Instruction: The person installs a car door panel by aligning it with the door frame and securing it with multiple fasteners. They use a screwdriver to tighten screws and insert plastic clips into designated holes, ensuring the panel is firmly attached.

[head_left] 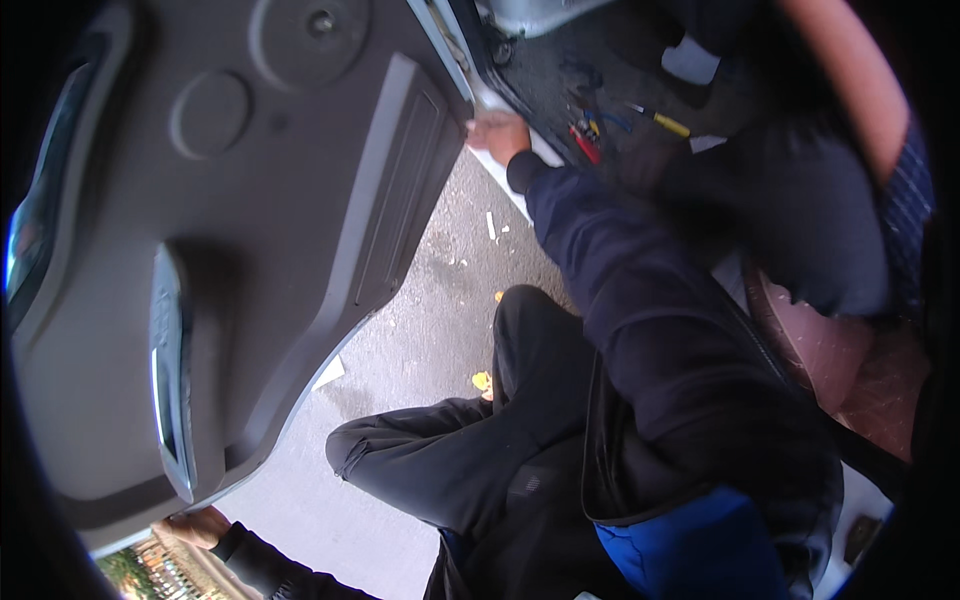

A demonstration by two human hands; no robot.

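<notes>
Grey, moulded door panel (285,205) curves where the left hand (195,526) grips it; right hand (500,132) is blurred, grip unclear.

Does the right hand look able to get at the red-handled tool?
Probably yes: the right hand is at the edge of the door, and the red-handled tool lies nearby on the car floor. Only the sill seems to lie between, though depth is unclear.

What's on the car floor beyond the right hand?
A yellow-handled screwdriver, a red-handled tool and something blue; whatever the dark clothing covers can't be seen.
</notes>
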